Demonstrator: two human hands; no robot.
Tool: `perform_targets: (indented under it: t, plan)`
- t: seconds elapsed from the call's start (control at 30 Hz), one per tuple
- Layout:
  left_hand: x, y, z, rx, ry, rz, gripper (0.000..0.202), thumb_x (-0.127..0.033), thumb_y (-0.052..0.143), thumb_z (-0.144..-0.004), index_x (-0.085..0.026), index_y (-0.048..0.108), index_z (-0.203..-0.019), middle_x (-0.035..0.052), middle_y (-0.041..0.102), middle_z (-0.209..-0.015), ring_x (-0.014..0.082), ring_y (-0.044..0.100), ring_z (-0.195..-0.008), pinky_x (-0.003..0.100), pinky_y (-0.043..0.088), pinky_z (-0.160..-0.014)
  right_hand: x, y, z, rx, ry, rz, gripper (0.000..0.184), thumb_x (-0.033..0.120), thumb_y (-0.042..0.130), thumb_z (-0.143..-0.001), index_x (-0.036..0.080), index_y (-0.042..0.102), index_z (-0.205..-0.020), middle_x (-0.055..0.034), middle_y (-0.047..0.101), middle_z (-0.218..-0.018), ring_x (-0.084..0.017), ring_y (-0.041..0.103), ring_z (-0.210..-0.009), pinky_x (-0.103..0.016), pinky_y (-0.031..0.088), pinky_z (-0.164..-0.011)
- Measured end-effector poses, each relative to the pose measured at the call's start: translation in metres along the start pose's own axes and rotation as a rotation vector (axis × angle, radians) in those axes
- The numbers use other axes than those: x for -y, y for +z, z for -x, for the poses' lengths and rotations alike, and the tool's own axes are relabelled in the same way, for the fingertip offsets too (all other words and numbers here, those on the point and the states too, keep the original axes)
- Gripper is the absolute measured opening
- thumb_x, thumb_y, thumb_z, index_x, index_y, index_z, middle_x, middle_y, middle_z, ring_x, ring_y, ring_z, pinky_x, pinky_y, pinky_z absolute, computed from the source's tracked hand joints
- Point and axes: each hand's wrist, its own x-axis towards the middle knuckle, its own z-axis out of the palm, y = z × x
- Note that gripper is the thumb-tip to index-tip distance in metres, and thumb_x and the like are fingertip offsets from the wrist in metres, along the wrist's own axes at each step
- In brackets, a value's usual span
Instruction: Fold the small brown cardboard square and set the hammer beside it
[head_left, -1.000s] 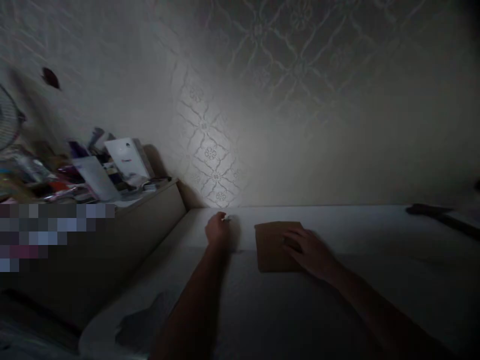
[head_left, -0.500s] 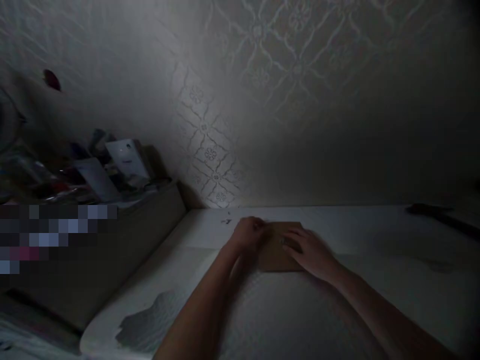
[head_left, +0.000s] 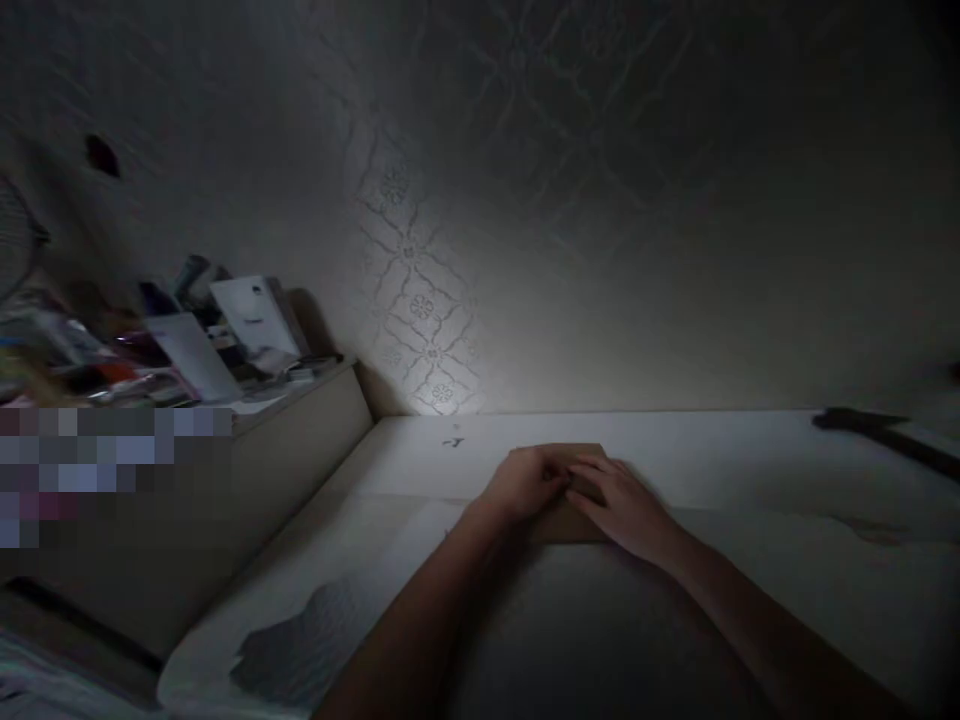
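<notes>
The scene is very dim. A flat brown piece of card or paper point(head_left: 574, 522) lies on a white table point(head_left: 675, 450) close to the wall. My left hand point(head_left: 525, 485) rests on its left part, fingers lying flat. My right hand point(head_left: 622, 505) presses on its right part, fingers spread forward and touching the left hand's fingertips. Most of the brown piece is hidden under both hands. A tiny pale object point(head_left: 453, 441) lies on the table to the left of my left hand.
A lower shelf point(head_left: 300, 400) at the left carries a clutter of boxes and papers point(head_left: 247, 320). A dark long object point(head_left: 870, 428) lies at the table's far right. Patterned wallpaper point(head_left: 420, 300) rises right behind the table. A grey patch point(head_left: 292, 650) marks the table's near left corner.
My left hand left the tiny object near the wall and moved right onto the brown piece, meeting the right hand. The right hand stayed put. The light has dimmed.
</notes>
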Motion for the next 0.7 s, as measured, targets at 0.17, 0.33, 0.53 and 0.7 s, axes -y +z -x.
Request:
perform_targets:
  t: [0.17, 0.33, 0.53, 0.7]
  plan:
    - [-0.002, -0.003, 0.0, -0.012, -0.047, -0.013, 0.023, -0.029, 0.059, -0.088, -0.016, 0.075, -0.097, 0.0077, 0.076, -0.095, 0.0198, 0.067, -0.085, 0.027, 0.049, -0.079, -0.003, 0.002, 0.0, 0.002, 0.003, 0.011, 0.035, 0.028, 0.056, -0.088, 0.02, 0.068, -0.12, -0.0114, 0.063, -0.129, -0.026, 0.057, -0.12, -0.045, 0.043, -0.105]
    - [0.011, -0.01, -0.002, -0.121, -0.189, -0.013, 0.022, -0.031, 0.059, -0.089, -0.016, 0.072, -0.099, 0.0084, 0.075, -0.098, 0.0205, 0.068, -0.089, 0.026, 0.048, -0.076, -0.004, 0.003, 0.0, -0.005, -0.015, 0.015, 0.033, 0.029, 0.055, -0.09, 0.019, 0.068, -0.118, -0.012, 0.064, -0.128, -0.026, 0.057, -0.119, -0.044, 0.044, -0.104]
    - [0.053, -0.023, 0.002, -0.304, -0.55, -0.073, 0.02, -0.024, 0.056, -0.09, -0.019, 0.071, -0.102, 0.0082, 0.074, -0.106, 0.0221, 0.068, -0.1, 0.027, 0.048, -0.082, -0.004, 0.003, 0.0, -0.016, 0.009, 0.001, 0.033, 0.029, 0.057, -0.088, 0.022, 0.069, -0.118, -0.0105, 0.065, -0.126, -0.026, 0.059, -0.117, -0.044, 0.045, -0.104]
    - [0.078, -0.024, 0.008, -0.408, -0.669, -0.112, 0.029, -0.023, 0.05, -0.092, -0.021, 0.071, -0.112, 0.009, 0.072, -0.116, 0.0244, 0.066, -0.11, 0.03, 0.049, -0.084, -0.003, 0.002, 0.001, -0.015, 0.016, 0.02, 0.032, 0.028, 0.054, -0.09, 0.02, 0.069, -0.118, -0.0115, 0.064, -0.128, -0.026, 0.059, -0.118, -0.044, 0.044, -0.104]
